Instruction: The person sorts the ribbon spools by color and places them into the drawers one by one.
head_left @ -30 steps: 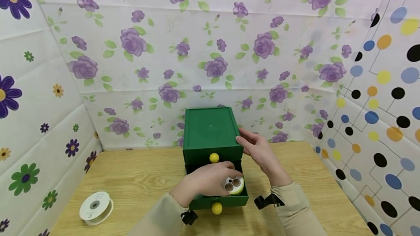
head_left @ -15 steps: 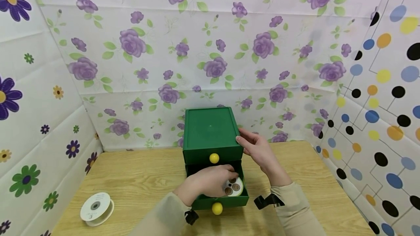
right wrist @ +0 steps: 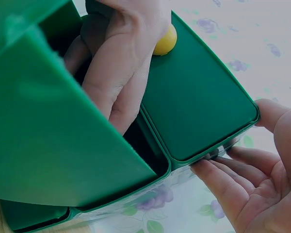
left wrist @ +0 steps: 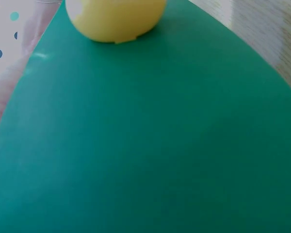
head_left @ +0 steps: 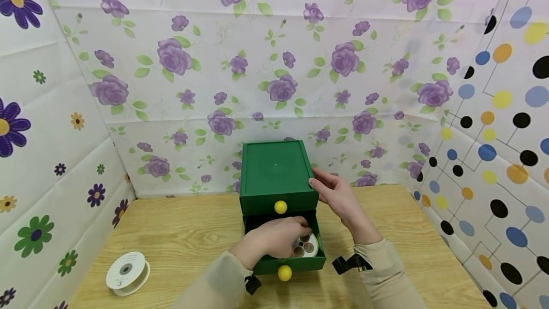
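A green cabinet (head_left: 274, 168) with yellow knobs has a lower drawer (head_left: 300, 264) pulled out. In that drawer, my left hand (head_left: 274, 237) holds a round white spool-like disc (head_left: 308, 247) with brown circles by its far-left edge. The thumb is hidden. The right wrist view shows my left fingers (right wrist: 119, 80) reaching down behind the drawer front. My right hand (head_left: 336, 197) rests against the cabinet's right side, thumb at the top edge and fingers fairly straight along the side. A drawer front (left wrist: 145, 126) and yellow knob (left wrist: 117, 19) fill most of the left wrist view.
A white spool (head_left: 126, 271) lies on the wooden table (head_left: 193, 223) at the left. Above the pulled-out drawer, the top drawer's knob (head_left: 280, 207) sits against the closed front. Flowered sheeting (head_left: 223, 75) hangs behind, with patterned sheets on both sides.
My left hand has lowered the white disc slightly into the drawer, and the disc has turned a little. My right hand keeps its place on the cabinet.
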The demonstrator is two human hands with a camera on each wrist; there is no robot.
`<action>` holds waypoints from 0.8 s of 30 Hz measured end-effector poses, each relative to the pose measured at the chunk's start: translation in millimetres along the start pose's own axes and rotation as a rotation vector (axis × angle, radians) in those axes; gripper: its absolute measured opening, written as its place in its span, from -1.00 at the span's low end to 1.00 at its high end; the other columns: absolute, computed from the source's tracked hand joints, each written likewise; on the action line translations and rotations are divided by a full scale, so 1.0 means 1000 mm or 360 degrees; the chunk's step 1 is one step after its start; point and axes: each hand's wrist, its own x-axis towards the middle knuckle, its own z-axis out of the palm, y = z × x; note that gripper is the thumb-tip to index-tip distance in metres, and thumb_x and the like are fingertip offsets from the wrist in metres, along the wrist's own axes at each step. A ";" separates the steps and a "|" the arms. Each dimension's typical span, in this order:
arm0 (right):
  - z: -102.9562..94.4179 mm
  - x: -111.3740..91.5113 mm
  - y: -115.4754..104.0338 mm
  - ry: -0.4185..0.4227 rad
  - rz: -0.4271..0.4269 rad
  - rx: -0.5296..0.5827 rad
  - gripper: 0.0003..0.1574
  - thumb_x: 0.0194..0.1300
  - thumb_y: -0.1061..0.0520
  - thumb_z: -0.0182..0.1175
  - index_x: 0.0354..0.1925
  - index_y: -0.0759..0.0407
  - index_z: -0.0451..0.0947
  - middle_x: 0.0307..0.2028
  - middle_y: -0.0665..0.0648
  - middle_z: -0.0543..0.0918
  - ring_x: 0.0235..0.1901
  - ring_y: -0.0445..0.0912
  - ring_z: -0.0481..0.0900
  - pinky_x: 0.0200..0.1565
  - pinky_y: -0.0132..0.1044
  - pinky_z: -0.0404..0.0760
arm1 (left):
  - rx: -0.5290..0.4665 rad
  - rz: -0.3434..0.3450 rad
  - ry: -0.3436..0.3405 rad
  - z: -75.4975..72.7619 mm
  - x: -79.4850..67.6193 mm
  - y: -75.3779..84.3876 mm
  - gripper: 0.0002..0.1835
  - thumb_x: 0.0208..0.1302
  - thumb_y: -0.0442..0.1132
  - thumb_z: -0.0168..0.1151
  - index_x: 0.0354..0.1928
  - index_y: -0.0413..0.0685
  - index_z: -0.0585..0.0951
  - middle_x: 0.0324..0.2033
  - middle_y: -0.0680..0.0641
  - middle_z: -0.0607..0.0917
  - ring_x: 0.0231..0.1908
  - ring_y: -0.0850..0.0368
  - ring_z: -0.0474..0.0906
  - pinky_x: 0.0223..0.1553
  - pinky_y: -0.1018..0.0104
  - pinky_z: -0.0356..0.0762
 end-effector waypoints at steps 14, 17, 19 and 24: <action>0.001 0.000 0.000 0.0005 0.0003 -0.0009 -0.22 0.60 -0.13 0.27 0.62 -0.02 0.34 0.52 0.21 0.43 0.46 0.14 0.45 0.37 0.12 0.51 | 0.0030 0.0028 0.0018 0.003 -0.002 -0.004 -0.50 0.44 -0.17 0.46 0.38 0.07 0.66 0.22 0.09 0.61 0.05 0.31 0.59 0.02 0.51 0.58; 0.001 0.000 0.000 -0.0003 0.0002 0.0002 -0.22 0.60 -0.14 0.27 0.62 -0.02 0.33 0.53 0.20 0.42 0.47 0.14 0.44 0.38 0.13 0.50 | 0.0015 0.0054 0.0037 0.005 -0.004 -0.008 -0.46 0.48 -0.12 0.43 0.43 -0.02 0.61 0.34 0.04 0.57 0.25 0.24 0.56 0.17 0.46 0.56; 0.001 0.000 0.000 -0.0005 0.0001 0.0009 -0.21 0.60 -0.14 0.27 0.63 -0.01 0.33 0.53 0.20 0.42 0.47 0.14 0.44 0.38 0.13 0.50 | -0.0008 0.0069 0.0052 0.005 -0.006 -0.012 -0.44 0.48 -0.09 0.42 0.45 -0.04 0.60 0.39 0.03 0.55 0.34 0.21 0.51 0.24 0.44 0.53; 0.001 -0.001 -0.001 -0.0008 0.0003 0.0016 -0.19 0.59 -0.15 0.28 0.63 0.00 0.32 0.54 0.21 0.40 0.48 0.14 0.43 0.39 0.12 0.49 | -0.0155 0.0083 0.0078 0.004 -0.016 -0.019 -0.38 0.48 -0.02 0.43 0.48 -0.07 0.56 0.42 0.01 0.54 0.37 0.18 0.50 0.30 0.38 0.51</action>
